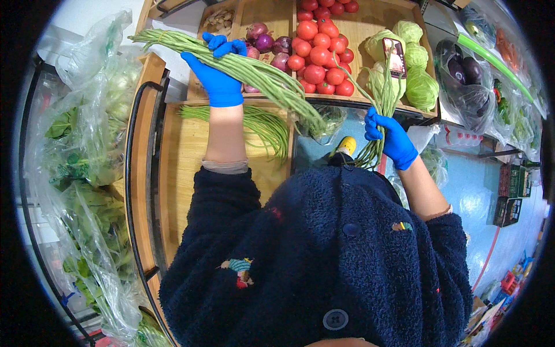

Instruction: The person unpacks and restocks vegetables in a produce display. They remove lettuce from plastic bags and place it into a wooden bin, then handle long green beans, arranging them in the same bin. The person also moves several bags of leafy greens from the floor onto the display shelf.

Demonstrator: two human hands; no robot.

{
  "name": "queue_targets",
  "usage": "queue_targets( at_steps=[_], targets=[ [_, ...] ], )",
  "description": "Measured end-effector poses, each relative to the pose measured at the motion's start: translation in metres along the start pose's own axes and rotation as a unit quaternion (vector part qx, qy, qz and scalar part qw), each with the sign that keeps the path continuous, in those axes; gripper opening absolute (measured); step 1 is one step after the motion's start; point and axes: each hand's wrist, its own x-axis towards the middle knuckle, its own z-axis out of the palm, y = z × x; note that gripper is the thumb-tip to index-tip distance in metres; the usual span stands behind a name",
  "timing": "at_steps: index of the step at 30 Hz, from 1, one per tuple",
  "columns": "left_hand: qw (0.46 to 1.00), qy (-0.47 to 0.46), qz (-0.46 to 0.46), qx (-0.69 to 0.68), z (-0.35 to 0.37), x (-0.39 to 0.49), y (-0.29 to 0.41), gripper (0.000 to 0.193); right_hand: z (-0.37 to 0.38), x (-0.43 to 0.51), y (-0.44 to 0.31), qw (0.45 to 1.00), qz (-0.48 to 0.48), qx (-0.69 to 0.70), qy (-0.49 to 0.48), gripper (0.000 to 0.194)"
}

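Observation:
Both my hands wear blue gloves. A thick bundle of long green yardlong beans [260, 78] lies across my left hand [221, 78], whose fingers curl over it; it is raised over the wooden bins. A tie seems to bind the bundle near its left end. My right hand [390, 136] grips a smaller bunch of yardlong beans [386, 95] around its middle, upright, with ends sticking out above and below the fist. More yardlong beans [264, 126] lie in the wooden tray [186, 173] beneath my left forearm, which hides part of them.
Red onions [264, 42], tomatoes [318, 56] and green cabbages [421, 89] fill bins ahead. A phone [393, 58] rests on the cabbages. Bagged eggplants [464, 71] stand at right, bagged leafy greens [95, 217] at left. A black metal rail [129, 173] edges the left shelf. Crates [511, 186] sit on the blue floor.

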Motion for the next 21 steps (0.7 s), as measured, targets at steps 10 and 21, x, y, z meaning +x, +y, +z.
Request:
queue_targets(
  at_steps=[10,21],
  targets=[
    [0.998,-0.007,-0.042,-0.036,0.006,-0.008,-0.031,0.043,0.061,0.031,-0.006,0.985,0.0,-0.17,-0.01,0.018],
    [0.997,0.017,-0.07,-0.027,0.012,-0.006,-0.063,0.045,0.098,0.055,0.002,0.943,-0.104,-0.315,0.003,0.029]
  ],
)
